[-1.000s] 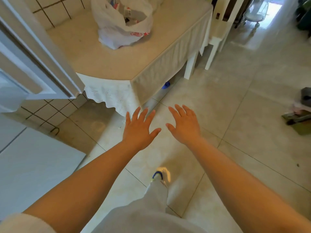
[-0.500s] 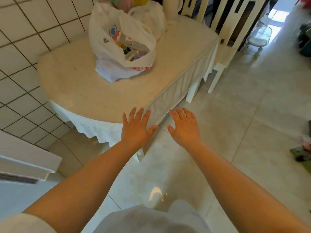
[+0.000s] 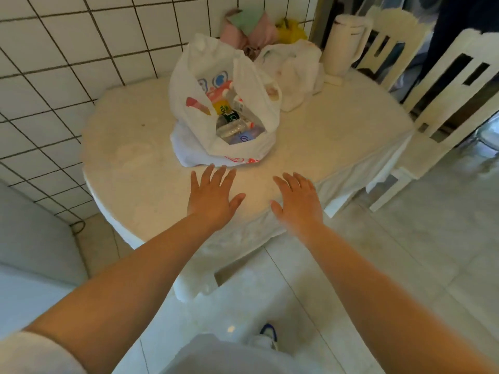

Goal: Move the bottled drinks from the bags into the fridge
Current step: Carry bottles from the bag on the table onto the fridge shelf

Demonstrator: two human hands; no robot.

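While both hands, left hand (image 3: 213, 195) and right hand (image 3: 298, 201), hover flat-fingered, the bag (image 3: 205, 125) sits just beyond.

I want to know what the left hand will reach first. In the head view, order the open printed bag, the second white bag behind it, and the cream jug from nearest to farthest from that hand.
From the left hand:
1. Open printed bag, just ahead of the fingertips.
2. Second white bag, behind it, to the right.
3. Cream jug, far right corner of the table.
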